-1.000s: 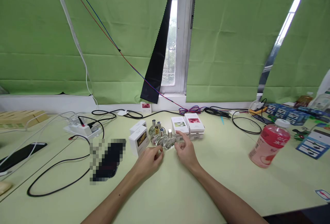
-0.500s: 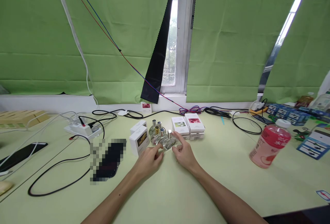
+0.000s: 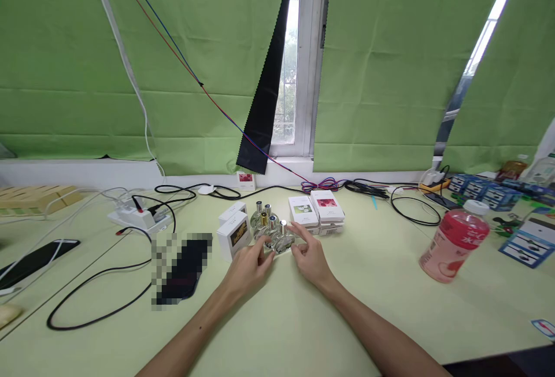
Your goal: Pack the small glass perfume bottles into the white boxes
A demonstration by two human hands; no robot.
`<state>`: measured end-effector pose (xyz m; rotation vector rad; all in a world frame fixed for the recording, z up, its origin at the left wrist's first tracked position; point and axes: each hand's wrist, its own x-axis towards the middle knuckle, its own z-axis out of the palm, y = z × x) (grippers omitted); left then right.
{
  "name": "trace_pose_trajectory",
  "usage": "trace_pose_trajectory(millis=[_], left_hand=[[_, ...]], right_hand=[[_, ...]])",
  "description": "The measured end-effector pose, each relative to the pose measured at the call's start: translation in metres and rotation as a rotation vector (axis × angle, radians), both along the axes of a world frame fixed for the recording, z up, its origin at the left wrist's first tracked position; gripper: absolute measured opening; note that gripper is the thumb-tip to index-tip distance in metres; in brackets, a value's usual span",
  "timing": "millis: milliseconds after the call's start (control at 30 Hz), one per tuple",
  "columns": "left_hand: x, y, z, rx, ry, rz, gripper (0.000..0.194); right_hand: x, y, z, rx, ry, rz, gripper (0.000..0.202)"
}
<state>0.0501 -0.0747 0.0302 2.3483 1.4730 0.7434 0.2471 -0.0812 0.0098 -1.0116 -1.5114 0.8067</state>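
Note:
Several clear glass perfume bottles with silver caps and one gold cap (image 3: 264, 219) stand bunched upright on the table. Beside the front of this group is my left hand (image 3: 250, 264), its index finger stretched to the bottles and its thumb apart. My right hand (image 3: 313, 258) is at the right side of the nearest perfume bottle (image 3: 284, 242), index finger and thumb spread, other fingers curled. The index fingertip is at that bottle's cap; whether it touches is hard to tell. Neither hand grasps a bottle. A white picture box (image 3: 234, 235) stands left of the bottles.
More white boxes (image 3: 327, 206) lie behind my right hand. A pink drink bottle (image 3: 455, 242) stands on the right. At left are a pixelated dark object (image 3: 186, 267), a power strip (image 3: 139, 218) and loose black cables (image 3: 97, 278). Blue packs (image 3: 500, 195) sit far right.
The nearest perfume bottle has shifted slightly left, closer against the others. My left index finger has moved up and left along the bottles; my right hand has barely moved.

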Motion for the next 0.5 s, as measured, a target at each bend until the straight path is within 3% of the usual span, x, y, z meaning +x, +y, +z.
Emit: trace_pose_trajectory(millis=[500], left_hand=[[-0.0004, 0.0004, 0.0009, 0.031, 0.004, 0.03, 0.036]], right_hand=[[0.0004, 0.002, -0.0031, 0.026, -0.002, 0.011, 0.063]])
